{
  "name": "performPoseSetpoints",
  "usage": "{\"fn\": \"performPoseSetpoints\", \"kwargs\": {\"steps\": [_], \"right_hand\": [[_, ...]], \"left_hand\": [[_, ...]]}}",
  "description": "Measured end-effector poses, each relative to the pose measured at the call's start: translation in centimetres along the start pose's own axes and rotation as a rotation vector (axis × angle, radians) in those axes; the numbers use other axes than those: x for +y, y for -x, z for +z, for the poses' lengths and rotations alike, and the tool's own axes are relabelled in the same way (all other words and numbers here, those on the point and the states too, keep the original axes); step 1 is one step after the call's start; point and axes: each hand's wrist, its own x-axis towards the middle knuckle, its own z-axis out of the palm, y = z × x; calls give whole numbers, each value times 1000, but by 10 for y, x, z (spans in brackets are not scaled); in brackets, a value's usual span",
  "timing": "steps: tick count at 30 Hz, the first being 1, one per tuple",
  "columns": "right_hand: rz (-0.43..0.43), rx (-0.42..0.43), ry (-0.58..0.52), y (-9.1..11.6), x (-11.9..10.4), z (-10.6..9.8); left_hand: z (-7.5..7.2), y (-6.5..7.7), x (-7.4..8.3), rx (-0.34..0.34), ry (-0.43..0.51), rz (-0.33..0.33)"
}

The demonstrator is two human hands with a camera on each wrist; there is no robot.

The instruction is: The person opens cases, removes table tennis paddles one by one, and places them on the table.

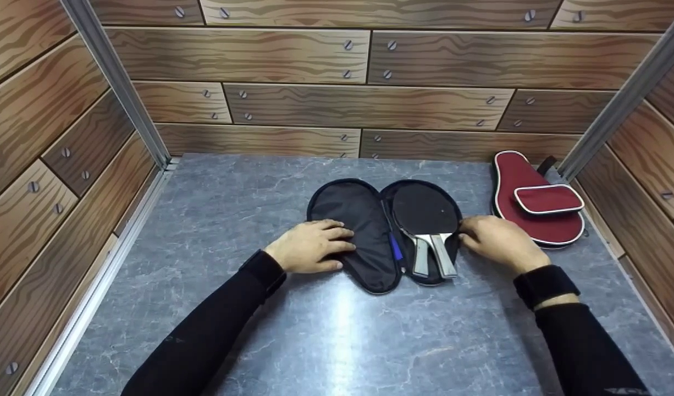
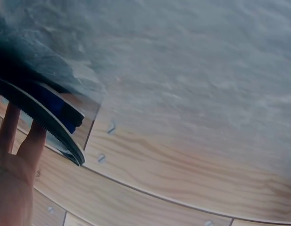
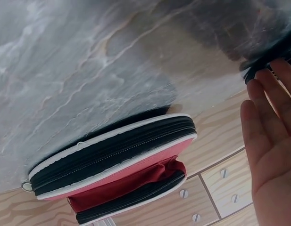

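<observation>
A black zip case point(image 1: 356, 203) lies unfolded in the head view, its two halves side by side. In its right half are table tennis bats point(image 1: 425, 209); one black blade is on top, and two grey handles point(image 1: 443, 257) point toward me. My left hand point(image 1: 312, 247) rests with extended fingers on the left half's outer edge. At the right half's edge, beside the bats, the fingers of my right hand point(image 1: 499, 239) touch the case; the right wrist view shows them nearly straight. A blue patch point(image 1: 396, 248) shows along the fold.
A red bat case point(image 1: 515, 220) with white piping and a front pocket point(image 1: 551, 199) lies right of my right hand, near the side wall. Wood-patterned panels point(image 1: 293, 104) enclose the grey marbled tabletop point(image 1: 232, 203) at the back and sides.
</observation>
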Motion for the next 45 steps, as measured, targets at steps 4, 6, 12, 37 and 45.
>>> {"fn": "performPoseSetpoints", "kwargs": {"steps": [4,6,12,37,45], "right_hand": [[0,-8,-4,2,2,0],[-10,-10,0,2,3,0],[-30,-10,19,5,7,2],[-33,-4,7,17,13,5],[-42,0,5,18,15,5]], "left_hand": [[-2,-5,4,-5,-2,-4],[-6,-8,6,-17,-4,-14],[-24,-27,18,-50,-70,-33],[-32,-121,93,-67,-168,134],[-24,-145,113,-73,-217,190]]}}
